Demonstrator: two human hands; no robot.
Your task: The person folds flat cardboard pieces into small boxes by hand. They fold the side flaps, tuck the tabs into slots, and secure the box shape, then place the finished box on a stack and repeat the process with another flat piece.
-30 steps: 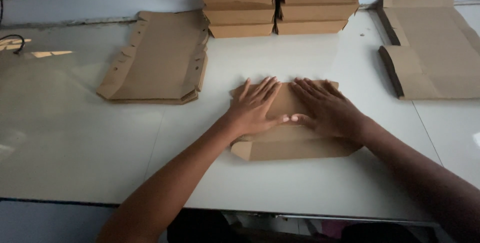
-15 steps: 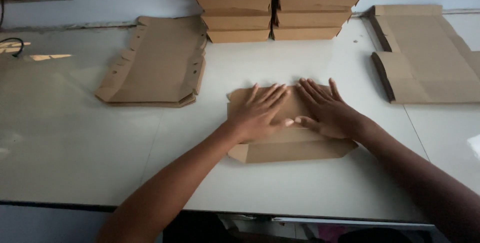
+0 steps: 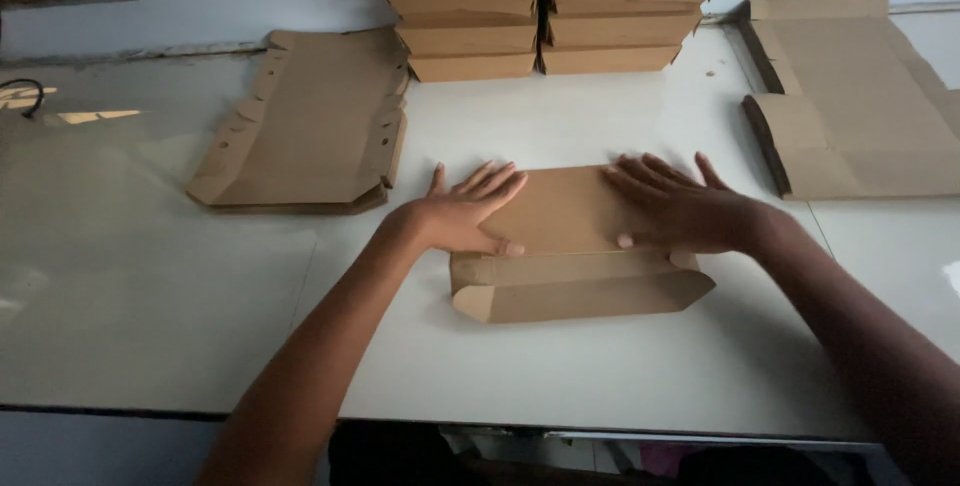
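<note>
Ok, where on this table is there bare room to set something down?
Bare table lies left of the left hand, below the flat cardboard stack. A strip runs in front of the folded box. The back is crowded by stacked boxes; flat sheets fill the right.

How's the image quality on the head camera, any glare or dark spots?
Head view: dim overall; pale window glare on the table at far left. Both hands and the folded cardboard piece are sharp; the forearms darken toward the bottom edge.

Folded box [image 3: 570, 246]: matt brown cardboard, smooth. Table [image 3: 560, 136]: glossy white top. Flat sheets [image 3: 310, 126] near its left edge: same matt cardboard.
</note>
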